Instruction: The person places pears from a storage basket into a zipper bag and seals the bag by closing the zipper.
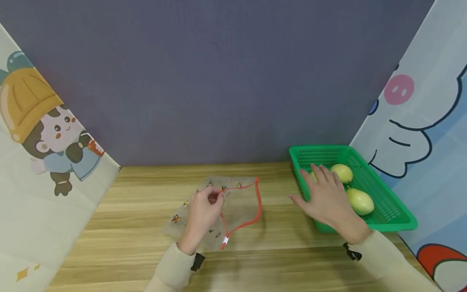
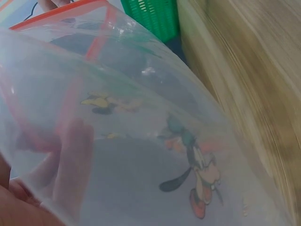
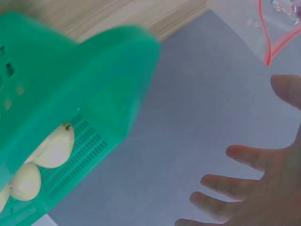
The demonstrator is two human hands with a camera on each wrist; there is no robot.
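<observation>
In the head view my left hand pinches the upper layer of a clear zip bag between thumb and fingers. The bag has cartoon prints, a red zip edge and a white slider; its mouth gapes toward the right. Seen from the left wrist, the bag's printed film covers most of the view, with fingers showing through it. My right hand, fingers spread and holding nothing, is over the near left side of a green basket. Inside lie several pale yellow, pear-like fruits, partly hidden by that hand.
The wood-patterned table carries the bag and the basket. A grey-purple panel rises along its back edge. Printed side panels stand at left and right, the right one close to the basket.
</observation>
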